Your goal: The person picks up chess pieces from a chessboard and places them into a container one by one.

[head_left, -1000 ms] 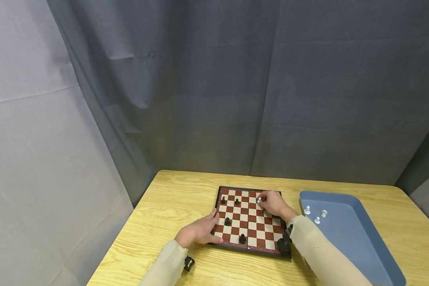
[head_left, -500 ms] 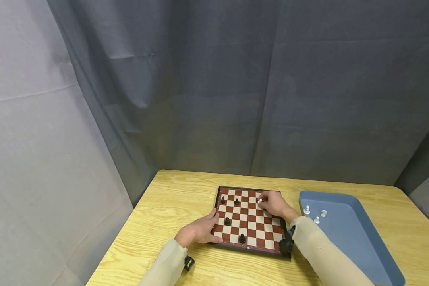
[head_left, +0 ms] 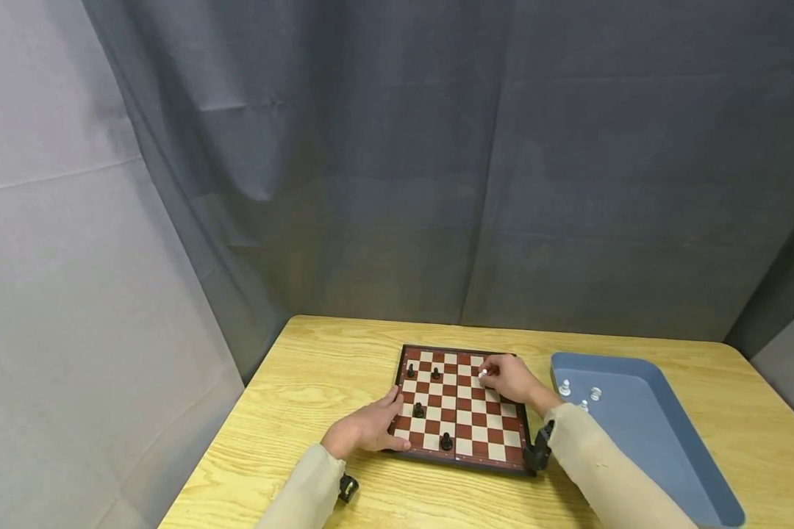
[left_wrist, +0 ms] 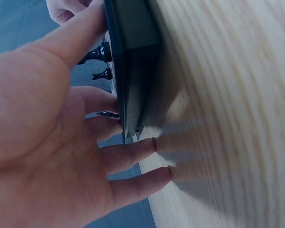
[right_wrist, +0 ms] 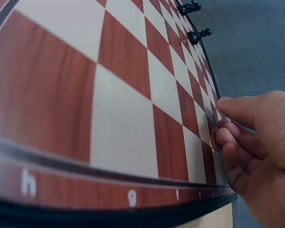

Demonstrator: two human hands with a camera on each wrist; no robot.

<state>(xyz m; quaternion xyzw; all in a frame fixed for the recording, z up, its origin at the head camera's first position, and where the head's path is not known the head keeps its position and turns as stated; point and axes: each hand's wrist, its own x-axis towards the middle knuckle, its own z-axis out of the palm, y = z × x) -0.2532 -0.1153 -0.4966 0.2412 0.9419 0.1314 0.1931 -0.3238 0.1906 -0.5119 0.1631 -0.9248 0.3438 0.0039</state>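
In the head view a red-and-white chessboard lies on the table. My left hand rests along its left edge with fingers extended. The left wrist view shows that thumb over the board's dark side, with two fingertips on the wood. Over the far right squares, my right hand pinches a small white chess piece between thumb and fingers. That piece is mostly hidden by the fingers. Several black chess pieces stand on the left half, among them a pawn near the front edge.
To the right of the board is a blue tray holding a few white chess pieces, one a pawn. The wooden table ends at a grey curtain behind.
My right hand and the white chess piece shift slightly right and nearer on the board, its wrist moving right. My left hand stays put. The head view drifts a little.
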